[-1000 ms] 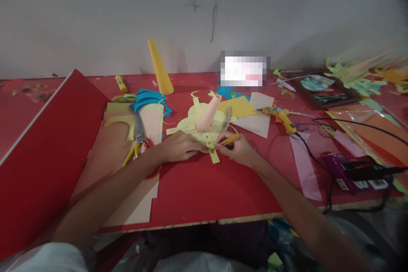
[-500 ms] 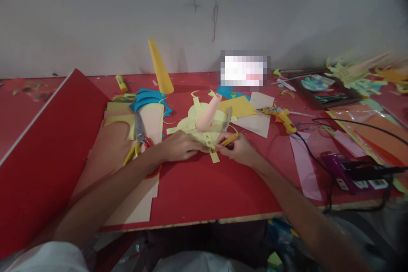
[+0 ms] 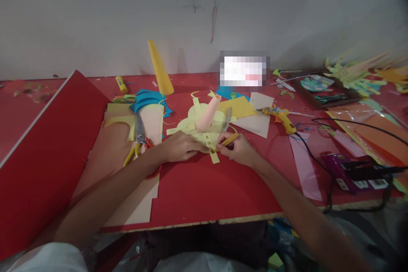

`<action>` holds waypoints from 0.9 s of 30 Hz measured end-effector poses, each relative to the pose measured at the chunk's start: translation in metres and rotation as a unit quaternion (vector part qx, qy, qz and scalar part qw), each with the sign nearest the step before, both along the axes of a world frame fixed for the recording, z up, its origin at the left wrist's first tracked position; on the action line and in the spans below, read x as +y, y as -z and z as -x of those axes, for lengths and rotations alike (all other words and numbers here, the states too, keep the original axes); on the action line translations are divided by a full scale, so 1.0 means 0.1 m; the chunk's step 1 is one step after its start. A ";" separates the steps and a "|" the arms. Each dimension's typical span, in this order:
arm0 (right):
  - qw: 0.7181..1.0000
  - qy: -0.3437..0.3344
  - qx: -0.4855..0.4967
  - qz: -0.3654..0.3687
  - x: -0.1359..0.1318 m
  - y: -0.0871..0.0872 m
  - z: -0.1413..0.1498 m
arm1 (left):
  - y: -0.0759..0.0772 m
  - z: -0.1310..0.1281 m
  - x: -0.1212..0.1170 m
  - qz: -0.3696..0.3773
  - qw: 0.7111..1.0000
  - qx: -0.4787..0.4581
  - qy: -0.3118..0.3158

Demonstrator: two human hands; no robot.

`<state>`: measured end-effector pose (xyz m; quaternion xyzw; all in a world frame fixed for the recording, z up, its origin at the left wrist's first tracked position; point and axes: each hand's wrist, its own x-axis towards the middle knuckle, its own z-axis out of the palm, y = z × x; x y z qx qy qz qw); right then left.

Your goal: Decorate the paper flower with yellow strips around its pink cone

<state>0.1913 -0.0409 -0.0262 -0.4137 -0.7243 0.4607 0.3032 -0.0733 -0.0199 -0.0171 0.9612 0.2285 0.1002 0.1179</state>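
My right hand (image 3: 237, 149) grips a yellow-orange pen (image 3: 230, 139), its tip down at a pale yellow paper strip (image 3: 214, 158). Dark letter-like marks show on that strip. My left hand (image 3: 180, 146) lies on the pale yellow paper cutout (image 3: 185, 125), fingers reaching to the strip's left side; it grips nothing that I can see. A pale pink paper cone (image 3: 208, 114) leans upward from the middle of the cutout. Scissors (image 3: 139, 129) with red handles lie left of my left hand, partly under my forearm.
A yellow paper cone (image 3: 160, 70) stands at the back. Blue paper pieces (image 3: 148, 101) and beige sheets (image 3: 127, 180) lie left, beside a tilted red board (image 3: 47, 157). To the right are a yellow glue gun (image 3: 280, 118) with a black cord, a purple box (image 3: 339, 172) and a dark tray (image 3: 318, 100).
Almost nothing differs. The view has shifted very slightly; both hands and the pen stay at the same place on the strip.
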 end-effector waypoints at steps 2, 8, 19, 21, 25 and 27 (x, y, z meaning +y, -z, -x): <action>1.000 0.002 0.000 -0.003 0.00 0.00 0.00 | -0.01 0.00 0.00 0.002 1.000 0.002 0.001; 1.000 -0.002 0.015 0.012 0.00 0.02 0.02 | 0.02 0.00 0.00 -0.017 1.000 -0.011 0.008; 0.979 0.161 0.120 -0.043 0.04 0.01 -0.01 | -0.16 0.01 0.04 -0.112 0.916 -0.293 -0.251; 0.968 0.195 0.151 -0.053 0.07 0.00 -0.01 | -0.21 -0.04 0.12 -0.037 0.922 -0.289 -0.253; 0.960 0.215 0.175 -0.052 0.10 0.00 0.00 | -0.19 -0.14 0.25 0.089 0.937 -0.271 -0.199; 0.958 0.219 0.176 -0.051 0.10 0.00 0.00 | -0.19 -0.17 0.25 0.090 0.931 -0.288 -0.203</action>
